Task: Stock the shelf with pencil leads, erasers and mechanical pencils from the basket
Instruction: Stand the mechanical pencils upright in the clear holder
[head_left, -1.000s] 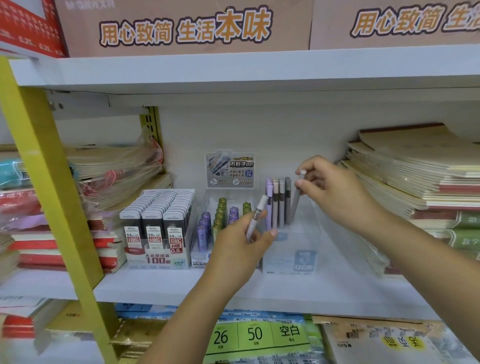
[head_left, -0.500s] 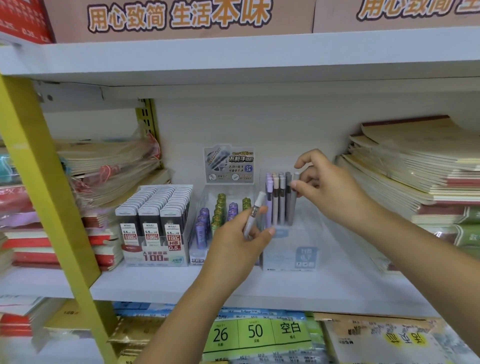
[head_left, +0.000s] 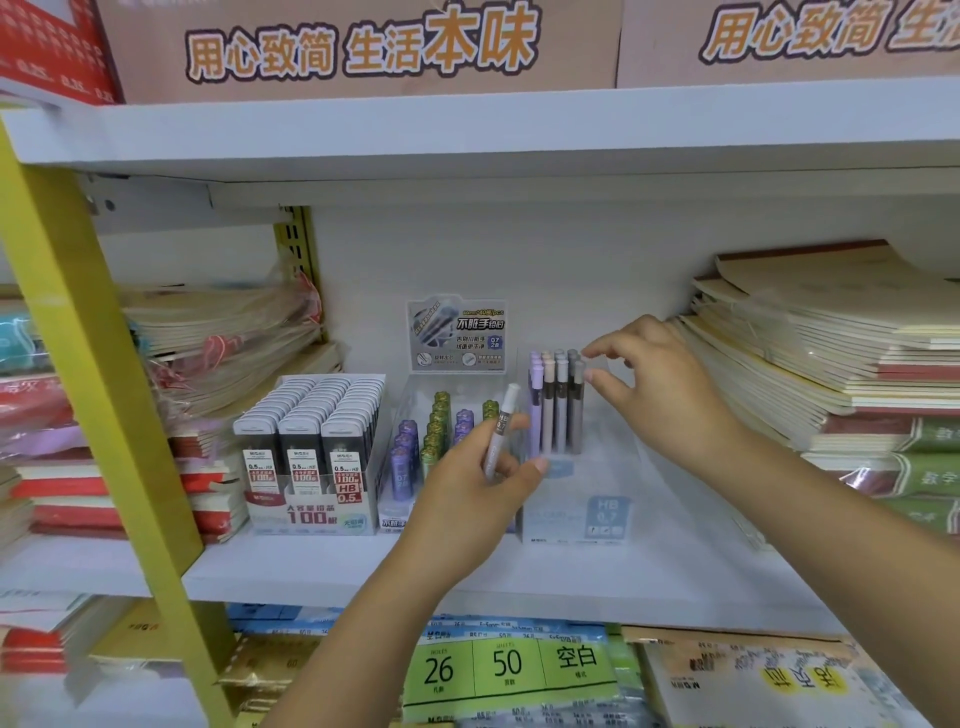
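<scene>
Here, one white lead tube (head_left: 500, 430), marked HB 0.7, is pinched upright between thumb and fingers of the left hand (head_left: 480, 488), just in front of the clear display box (head_left: 576, 512). The right hand (head_left: 657, 387) is spread, thumb and forefinger parted just beside the rightmost grey tube (head_left: 575, 402); nothing is held in it. A row of tubes, lilac to grey, is seen standing at the back of the box, the front of which is bare. To the left are set a tray of purple and green tubes (head_left: 441, 431) and a case of 0.5 leads (head_left: 311, 447). Notebooks (head_left: 831, 353) are stacked to the right. No basket is in view.

Step in hand, as judged: filling the box with leads. Next called for: the held tube to be stood upright beside the row.

Change from earlier: the grey tube, then pinched in the right hand over the box, is now seated and released.
</scene>
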